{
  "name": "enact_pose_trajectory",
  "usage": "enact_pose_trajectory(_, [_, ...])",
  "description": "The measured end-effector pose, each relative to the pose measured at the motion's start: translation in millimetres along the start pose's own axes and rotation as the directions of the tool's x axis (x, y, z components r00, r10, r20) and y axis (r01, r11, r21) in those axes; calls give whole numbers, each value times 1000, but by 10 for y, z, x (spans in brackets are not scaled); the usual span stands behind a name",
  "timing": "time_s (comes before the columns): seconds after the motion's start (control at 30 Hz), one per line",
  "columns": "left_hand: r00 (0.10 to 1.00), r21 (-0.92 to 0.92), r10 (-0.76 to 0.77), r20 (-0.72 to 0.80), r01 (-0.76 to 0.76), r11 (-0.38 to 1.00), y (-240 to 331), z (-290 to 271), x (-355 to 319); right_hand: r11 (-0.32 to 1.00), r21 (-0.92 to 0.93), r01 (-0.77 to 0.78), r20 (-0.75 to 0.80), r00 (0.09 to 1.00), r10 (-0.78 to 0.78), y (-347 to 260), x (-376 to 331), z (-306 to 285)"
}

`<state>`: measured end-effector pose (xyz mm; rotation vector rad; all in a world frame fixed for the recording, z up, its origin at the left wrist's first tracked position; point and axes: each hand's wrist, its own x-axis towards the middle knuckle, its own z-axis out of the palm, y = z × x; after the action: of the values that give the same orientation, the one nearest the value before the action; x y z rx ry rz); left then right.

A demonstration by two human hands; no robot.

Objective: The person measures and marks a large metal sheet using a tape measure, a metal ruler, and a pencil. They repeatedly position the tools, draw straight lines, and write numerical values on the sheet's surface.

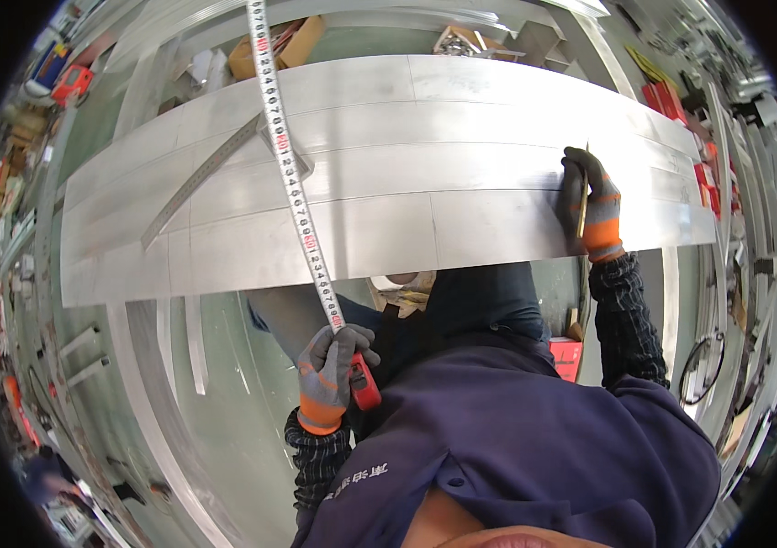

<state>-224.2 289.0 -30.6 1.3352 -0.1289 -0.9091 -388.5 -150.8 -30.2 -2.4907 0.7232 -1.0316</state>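
My left hand [326, 374], in a grey and orange work glove, grips a red tape measure [365, 384] near my lap. Its white blade [300, 215] runs out away from me, crossing a wide silvery metal panel [489, 173] and passing beyond its far edge. My right hand [600, 205], gloved alike, is closed around a slim yellowish-brown pencil-like marker [582, 208] over the panel's right part. A steel square [201, 181] lies on the left part of the panel, partly under the tape blade. Thin dark lines cross the panel's surface.
Beyond the panel stand an open cardboard box [292, 47] and another box with small metal parts [470, 42]. Long metal profiles [722, 173] line the right side. A red box [566, 358] sits by my right leg. Metal bars [195, 347] stretch out below the panel's left part.
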Motion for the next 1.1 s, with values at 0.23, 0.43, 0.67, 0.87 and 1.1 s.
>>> enact_pose_trajectory(0.23, [997, -1, -82, -1, 82, 997, -175, 605, -116, 927, 345, -147, -8, 987, 159, 203, -113, -35])
enact_pose_trajectory(0.43, [975, -5, -183, 129, 185, 983, -226, 976, 36, 923, 366, -121, -8, 991, 133, 36, -90, -60])
enact_pose_trajectory(0.67, [964, 14, -218, 155, 218, 976, -258, 1111, 247, 951, 296, -89, -9, 995, 96, 61, -25, -149])
enact_pose_trajectory(0.87, [956, 70, -261, 136, 253, 965, -191, 1276, 318, 945, 309, -107, 32, 994, 102, 4, -17, -152])
enact_pose_trajectory(1.1, [926, 66, -288, 246, 280, 958, -334, 1546, 420, 954, 297, -37, 80, 997, 13, 50, 9, -122])
